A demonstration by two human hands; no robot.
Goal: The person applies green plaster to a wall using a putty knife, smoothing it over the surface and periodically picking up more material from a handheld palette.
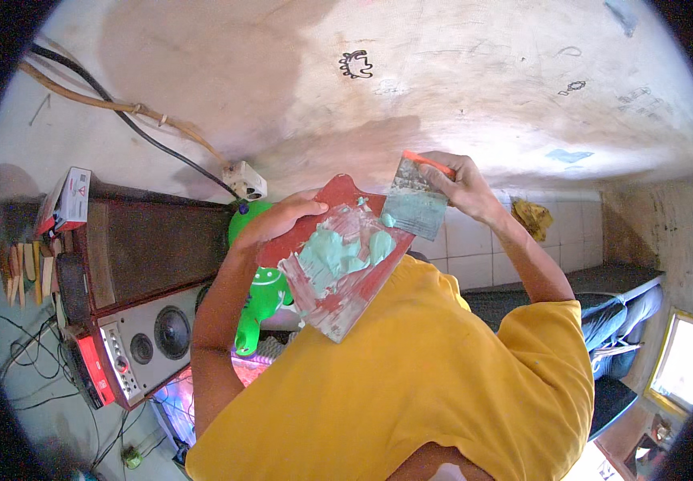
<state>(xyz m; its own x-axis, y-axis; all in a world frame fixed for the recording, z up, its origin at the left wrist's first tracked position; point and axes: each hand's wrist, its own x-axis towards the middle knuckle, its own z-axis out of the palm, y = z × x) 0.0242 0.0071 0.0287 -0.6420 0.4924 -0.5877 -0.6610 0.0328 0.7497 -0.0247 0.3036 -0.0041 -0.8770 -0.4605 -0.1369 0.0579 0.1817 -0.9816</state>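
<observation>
My left hand [294, 212] grips a red board [338, 192] by its upper left edge, the thumb lying on its face. Pale mint-green putty [326, 255] lies in a thick heap on the board, with thin smears around it. In my right hand [468, 191] is a wide putty knife [417, 196] with an orange handle. Its stained metal blade points down over the board's right edge. A small dab of putty [388, 219] clings to the blade's left side. The fingers behind the board are hidden.
A stained wall [298, 104] rises ahead, with small drawings on it. A black cable [138, 128] runs to a white socket box [246, 180]. To the left stand a large speaker [171, 333] and a green plush toy [262, 297]. Jeans [623, 325] hang at the right.
</observation>
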